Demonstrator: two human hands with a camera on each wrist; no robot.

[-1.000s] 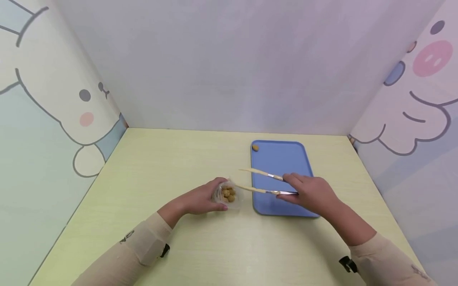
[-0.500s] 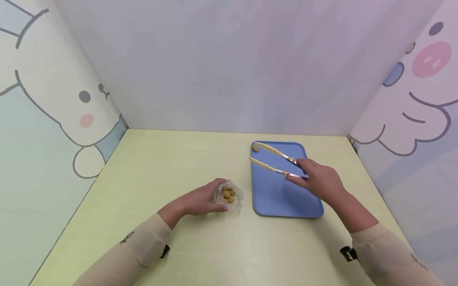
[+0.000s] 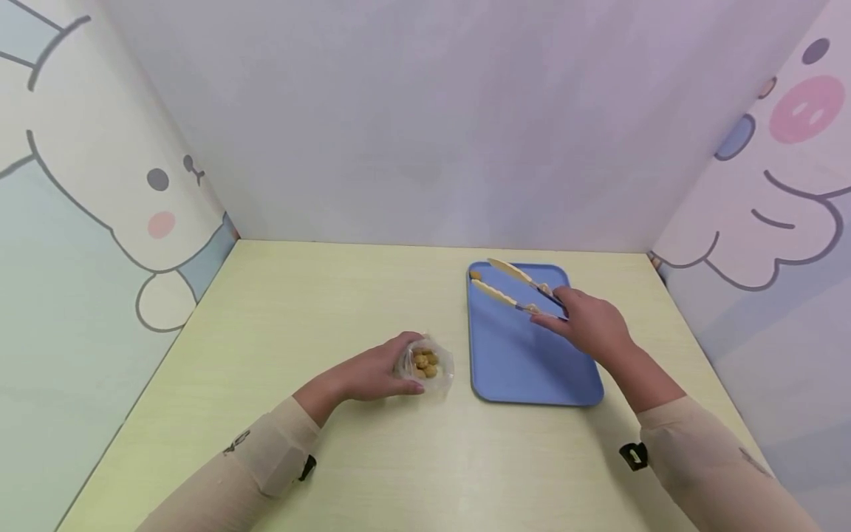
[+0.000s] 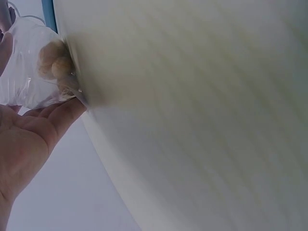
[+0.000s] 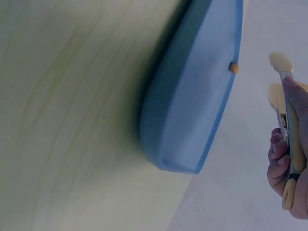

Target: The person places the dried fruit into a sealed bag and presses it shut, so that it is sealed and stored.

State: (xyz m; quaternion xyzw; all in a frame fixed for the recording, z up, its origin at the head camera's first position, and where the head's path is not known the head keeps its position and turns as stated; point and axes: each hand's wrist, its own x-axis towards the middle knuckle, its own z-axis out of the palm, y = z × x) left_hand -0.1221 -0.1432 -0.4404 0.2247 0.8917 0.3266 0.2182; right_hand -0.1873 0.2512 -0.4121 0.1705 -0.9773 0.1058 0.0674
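On the table my left hand (image 3: 379,369) holds a clear plastic bag (image 3: 445,363), its mouth standing open. Several round brown balls (image 3: 425,363) lie inside. In the left wrist view, the fingers (image 4: 61,115) reach along the side of the bag (image 4: 21,72). My right hand (image 3: 596,325) grips tongs (image 3: 495,292) with cream tips and metal arms, spread apart over the blue tray (image 3: 532,366). One brown ball (image 3: 475,275) sits in the tray's far left corner, close to the tong tips. The right wrist view shows the fingers (image 5: 278,163) wrapped around the tongs (image 5: 292,120).
The tray lies right of the bag on a pale wooden table (image 3: 332,295). A plain wall (image 3: 425,133) rises behind the table's back edge. Cartoon-printed panels (image 3: 73,295) stand along both sides.
My right hand has carried the spread tongs from beside the bag away over the tray, toward the far left corner. The left hand and bag have barely moved.
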